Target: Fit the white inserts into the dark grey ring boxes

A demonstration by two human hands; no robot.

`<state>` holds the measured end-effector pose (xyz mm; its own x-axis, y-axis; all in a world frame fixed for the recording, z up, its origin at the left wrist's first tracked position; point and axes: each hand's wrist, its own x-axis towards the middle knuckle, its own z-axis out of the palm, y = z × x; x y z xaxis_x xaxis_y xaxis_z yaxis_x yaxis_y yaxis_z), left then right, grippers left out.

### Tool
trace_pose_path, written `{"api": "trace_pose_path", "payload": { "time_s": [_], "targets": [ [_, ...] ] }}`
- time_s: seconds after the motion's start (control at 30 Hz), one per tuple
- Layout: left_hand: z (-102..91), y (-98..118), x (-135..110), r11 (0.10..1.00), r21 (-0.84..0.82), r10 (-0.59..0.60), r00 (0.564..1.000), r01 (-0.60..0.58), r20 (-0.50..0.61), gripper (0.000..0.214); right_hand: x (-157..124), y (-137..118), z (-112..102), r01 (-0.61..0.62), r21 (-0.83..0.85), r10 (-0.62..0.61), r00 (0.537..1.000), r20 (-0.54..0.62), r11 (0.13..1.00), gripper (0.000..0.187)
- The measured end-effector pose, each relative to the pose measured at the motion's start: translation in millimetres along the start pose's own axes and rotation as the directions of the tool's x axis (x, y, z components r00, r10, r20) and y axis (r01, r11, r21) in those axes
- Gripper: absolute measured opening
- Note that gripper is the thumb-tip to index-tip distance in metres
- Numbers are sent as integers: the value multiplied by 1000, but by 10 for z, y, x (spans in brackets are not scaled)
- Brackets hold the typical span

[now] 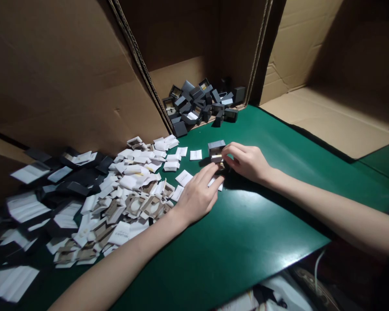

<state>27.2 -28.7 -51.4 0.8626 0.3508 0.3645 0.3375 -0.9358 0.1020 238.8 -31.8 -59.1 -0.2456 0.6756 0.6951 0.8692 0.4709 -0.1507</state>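
Observation:
A small black open box (pixel 216 147) stands upright on the green table, with a white folded piece (pixel 217 158) in its lower part. My right hand (pixel 248 162) is closed in a pinch at the box's right edge; its fingertips partly cover the white piece. From the near side, my left hand (pixel 197 194) reaches the bottom of the box with bent fingers, which hide what lies under them. White printed cards (pixel 184 178) lie under and beside the left hand. Another white card (pixel 196 154) is flat on the table, left of the box.
Left of my hands spreads a heap of white folded card inserts (pixel 132 185). Black boxes with white linings (pixel 71 185) lie farther left. Small dark boxes (pixel 197 101) are piled in an open cardboard carton (pixel 178 69). Another carton (pixel 337 121) stands at right on the green table (pixel 262 233).

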Motion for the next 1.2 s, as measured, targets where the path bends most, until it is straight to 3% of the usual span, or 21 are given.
{"api": "trace_pose_path", "payload": {
  "time_s": [0.2,0.4,0.57,0.87,1.2],
  "targets": [
    [-7,-8,11,1000,-13,25,997,-24,72,38,-6,-6,23,57,-39,-56,998,12,998,22],
    [-3,-11,10,999,-31,12,998,-10,54,36,6,-50,-26,120,-120,-123,992,-16,985,23],
    [-1,-5,9,1000,-23,4,998,-2,60,35,-14,-41,-35,235,-86,-229,971,74,968,24],
    [20,-23,0,1000,-28,8,999,-7,44,36,-26,-53,-19,145,-116,-112,961,253,983,29],
    [28,-41,-11,997,-70,14,1000,-14,9,33,-28,-6,-42,203,-141,-139,919,368,969,25]
  ]
}}
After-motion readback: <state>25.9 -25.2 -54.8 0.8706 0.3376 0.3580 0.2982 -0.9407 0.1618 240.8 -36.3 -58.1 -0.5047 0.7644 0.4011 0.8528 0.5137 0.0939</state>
